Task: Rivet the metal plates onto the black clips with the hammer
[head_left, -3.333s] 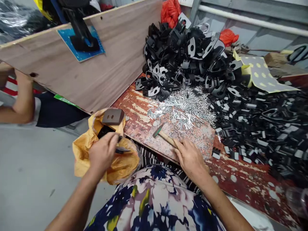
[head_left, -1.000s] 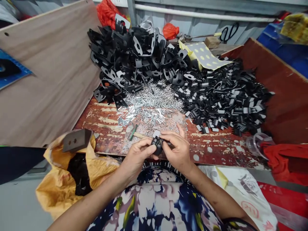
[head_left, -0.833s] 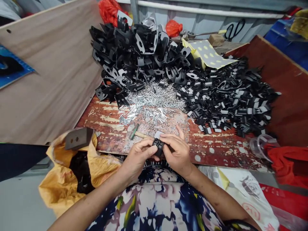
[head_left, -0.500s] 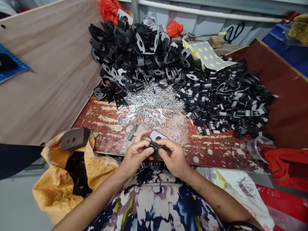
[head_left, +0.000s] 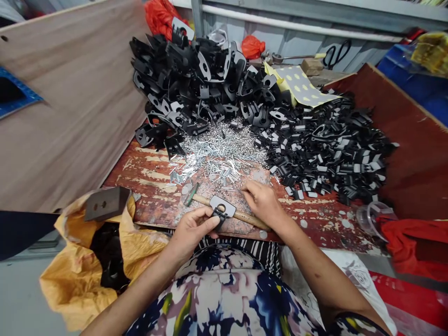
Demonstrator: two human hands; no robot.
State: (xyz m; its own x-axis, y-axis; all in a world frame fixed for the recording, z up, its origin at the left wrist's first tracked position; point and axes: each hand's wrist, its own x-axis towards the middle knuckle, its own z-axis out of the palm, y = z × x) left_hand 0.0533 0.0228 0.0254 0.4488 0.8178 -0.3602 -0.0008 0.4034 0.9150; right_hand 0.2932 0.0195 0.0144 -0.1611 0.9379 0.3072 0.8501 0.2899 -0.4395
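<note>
The camera on the head is looking down at a messy work table [head_left: 325, 223] with worn red paint.

The left hand [head_left: 192, 229] is holding a black clip [head_left: 221, 209] with a flat grey plate on top. The thumb and fingers are pinching the clip tight. The clip is sitting just above the near edge of the table, close to the person's flowery shirt.

The right hand [head_left: 262, 201] is apart from the left one. It is reaching out flat over the table, and its fingertips [head_left: 245, 186] are touching the near edge of the silver pins [head_left: 220, 151]. I cannot tell if it is pinching a pin or not.

A hammer [head_left: 241, 216] with a wooden handle is lying on the table between the two hands. Its handle is running under the clip and under the right wrist.

Behind the pins, a big heap of large black parts [head_left: 189, 79] is piling up at the back. To the right, a wide heap of small black pieces [head_left: 336, 144] is spreading out. A yellow dotted sheet [head_left: 304, 84] is lying behind them, and scissors [head_left: 334, 51] are lying further back.

On the left, a yellow bag [head_left: 77, 266] is hanging open beside the table, with black parts showing inside. A dark block [head_left: 103, 203] with two holes is resting on its top edge. A wooden board [head_left: 70, 112] is leaning along the left side.
</note>
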